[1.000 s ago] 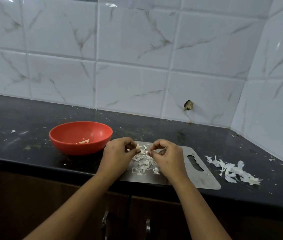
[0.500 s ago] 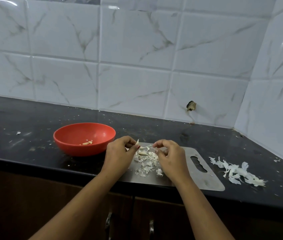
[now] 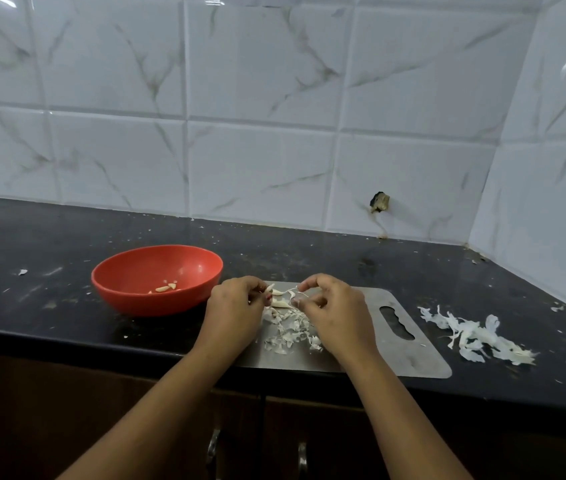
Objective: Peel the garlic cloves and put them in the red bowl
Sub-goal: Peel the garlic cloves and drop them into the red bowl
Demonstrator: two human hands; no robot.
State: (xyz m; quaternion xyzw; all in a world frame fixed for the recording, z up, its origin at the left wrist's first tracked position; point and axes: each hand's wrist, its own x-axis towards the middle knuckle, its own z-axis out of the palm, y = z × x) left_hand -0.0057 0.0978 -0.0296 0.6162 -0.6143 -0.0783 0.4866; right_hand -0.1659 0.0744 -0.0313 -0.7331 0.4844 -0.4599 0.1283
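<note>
The red bowl [image 3: 156,278] stands on the black counter at left, with a few peeled garlic cloves [image 3: 166,287] inside. Right of it lies a steel cutting board [image 3: 409,351] strewn with peel scraps and cloves [image 3: 290,329]. Both hands hover over the board's far part. My left hand [image 3: 236,313] pinches a small garlic clove [image 3: 276,292] at its fingertips. My right hand [image 3: 333,313] pinches a thin strip of skin [image 3: 297,292] that stretches from that clove.
A heap of white garlic peel [image 3: 475,336] lies on the counter right of the board. The tiled wall runs behind and turns a corner at right. Cabinet doors with metal handles [image 3: 214,448] sit below the counter edge.
The right hand has drawn slightly away from the left, pulling a strip of skin out from the clove. The view shifted a little.
</note>
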